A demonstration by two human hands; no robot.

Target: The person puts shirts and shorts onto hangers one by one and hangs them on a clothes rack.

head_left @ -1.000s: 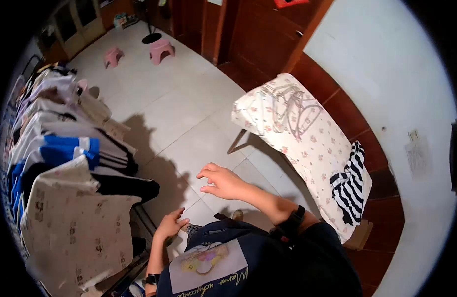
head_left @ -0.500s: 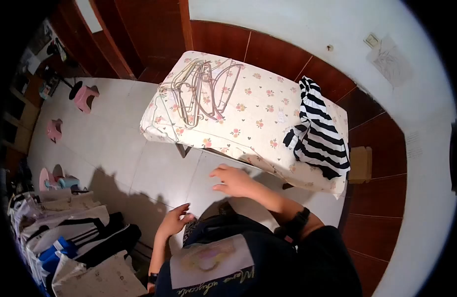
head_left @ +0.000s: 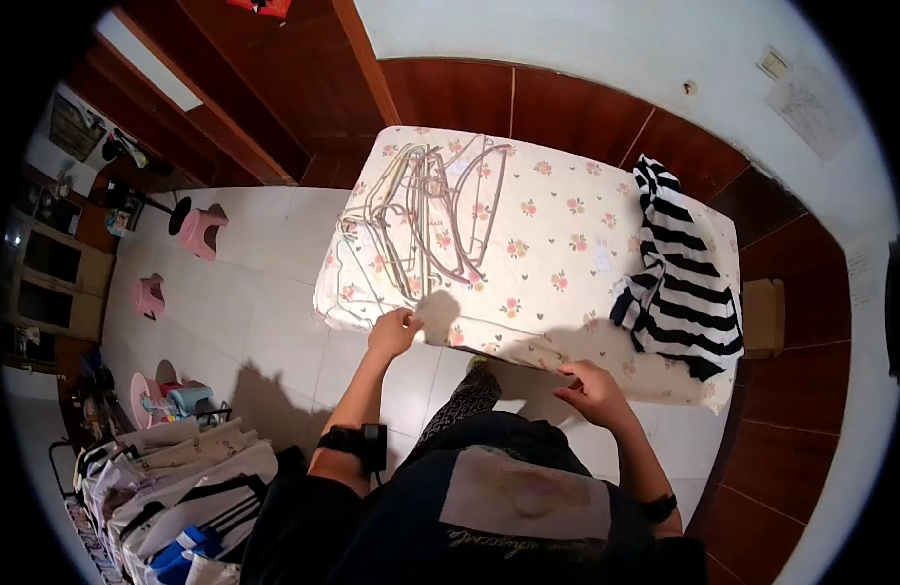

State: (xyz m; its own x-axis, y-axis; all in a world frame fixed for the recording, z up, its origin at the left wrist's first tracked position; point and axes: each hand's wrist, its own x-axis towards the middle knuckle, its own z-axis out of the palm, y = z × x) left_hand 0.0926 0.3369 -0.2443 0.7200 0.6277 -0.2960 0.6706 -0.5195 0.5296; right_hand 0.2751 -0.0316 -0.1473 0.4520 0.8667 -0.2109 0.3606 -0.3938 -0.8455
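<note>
My left hand [head_left: 394, 332] is stretched out by the front edge of the table, just below the hangers, its fingers loosely extended with nothing in them. Farther right, my right hand [head_left: 594, 390] hovers near the same edge, thumb and fingers apart and empty. Several tangled clothes hangers [head_left: 464, 255] lie on the left half of the table, some pale and some purplish. A black-and-white striped garment [head_left: 686, 283] lies crumpled at the table's right end. The table [head_left: 538, 244] wears a cream cloth printed with flowers.
Covered clothes [head_left: 177, 497] hang on a rack at the lower left. Pink stools [head_left: 204, 231] stand on the tiled floor [head_left: 284, 283] to the left. A cardboard box [head_left: 763, 319] sits between the table and the brown tiled wall.
The view has shifted, bringing the table nearer. My left hand has moved forward to the table's front edge; my right hand has moved right along it. The hangers and striped garment lie as before.
</note>
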